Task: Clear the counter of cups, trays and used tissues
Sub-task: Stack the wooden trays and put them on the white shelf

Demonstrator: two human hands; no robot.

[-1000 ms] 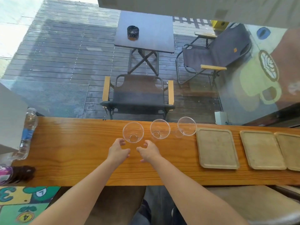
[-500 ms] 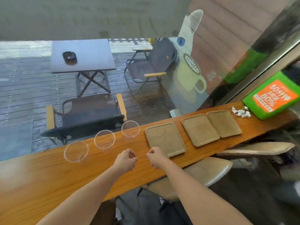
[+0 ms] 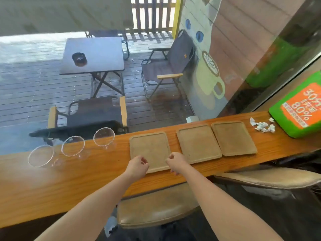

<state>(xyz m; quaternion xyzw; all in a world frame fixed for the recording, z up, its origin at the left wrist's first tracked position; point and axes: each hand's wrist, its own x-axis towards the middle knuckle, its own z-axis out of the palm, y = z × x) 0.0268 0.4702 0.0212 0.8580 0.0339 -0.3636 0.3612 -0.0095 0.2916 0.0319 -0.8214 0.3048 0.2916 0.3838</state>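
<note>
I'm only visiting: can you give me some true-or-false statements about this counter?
Three clear cups stand on the counter. True.
The cups sit on a tray. False: they stand on bare wood, left of the trays.
Three trays lie side by side. True.
The tissues lie on a tray. False: the crumpled tissues lie on the counter, by the green box.
One hand holds a cup. False: the left hand and right hand are at the leftmost tray's near edge, holding no cup.
</note>
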